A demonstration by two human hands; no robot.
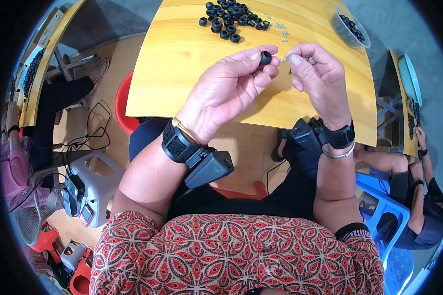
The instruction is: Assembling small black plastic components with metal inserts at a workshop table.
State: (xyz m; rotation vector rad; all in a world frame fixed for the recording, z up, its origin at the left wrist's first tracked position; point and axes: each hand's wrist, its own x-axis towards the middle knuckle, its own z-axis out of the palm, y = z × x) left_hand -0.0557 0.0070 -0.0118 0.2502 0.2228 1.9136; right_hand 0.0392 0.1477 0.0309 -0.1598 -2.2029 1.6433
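Observation:
My left hand is palm up over the table's near part, its thumb and fingers closed on a small round black part with a hole in it. Close beside it, my right hand pinches a tiny clear piece between thumb and forefinger. The two pieces are near each other, and a narrow gap seems to lie between them. Farther back on the table lies a loose pile of similar black parts. Several tiny clear pieces are scattered to the right of that pile.
The yellow wooden table bears a clear plastic tub of black parts at its far right corner. A red basin sits by its left edge. Grey stool and cables stand left, a blue chair right. Other people sit on both sides.

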